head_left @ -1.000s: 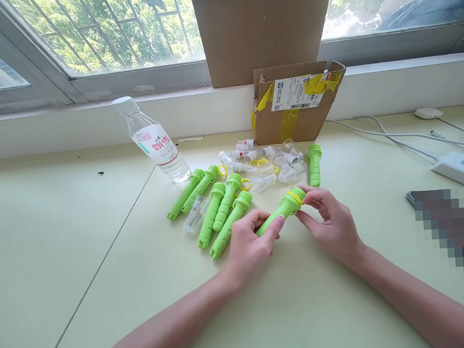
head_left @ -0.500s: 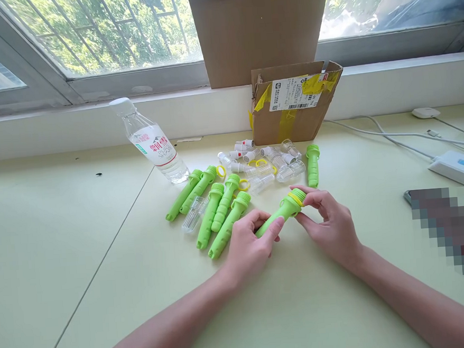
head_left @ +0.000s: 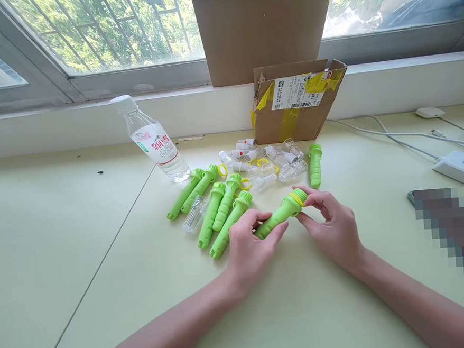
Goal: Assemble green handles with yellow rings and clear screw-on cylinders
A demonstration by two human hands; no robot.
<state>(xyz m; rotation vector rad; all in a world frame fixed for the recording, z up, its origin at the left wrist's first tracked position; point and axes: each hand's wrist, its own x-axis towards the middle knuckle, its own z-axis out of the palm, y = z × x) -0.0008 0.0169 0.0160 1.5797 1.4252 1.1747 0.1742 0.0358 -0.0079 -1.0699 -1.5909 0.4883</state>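
Observation:
A green plastic tube (head_left: 277, 219) with a threaded end lies tilted in my left hand (head_left: 250, 247), whose fingers curl round its lower part. A yellow ring (head_left: 296, 199) sits around the tube just below the thread. The thumb and fingertips of my right hand (head_left: 335, 228) pinch that ring at the threaded end. Close to my left hand, another green tube (head_left: 231, 224) rests on the table among several alike. A lone green tube (head_left: 315, 166) stands out beyond my right hand. Behind lie clear ribbed caps (head_left: 293, 171), white-ended clear pieces (head_left: 250, 154) and loose yellow rings (head_left: 245, 184).
A water bottle (head_left: 156, 142) leans in view at the back left. An open cardboard box (head_left: 302, 121) stands against the window sill. On the right are white cables (head_left: 392, 133), a power strip (head_left: 460, 167) and a blurred-out object (head_left: 450, 233) on the pale table (head_left: 81, 243).
My left thumb has eased outward, showing more of the green tube's side. The right hand keeps its pinch at the ring. The whole view has shifted very slightly.

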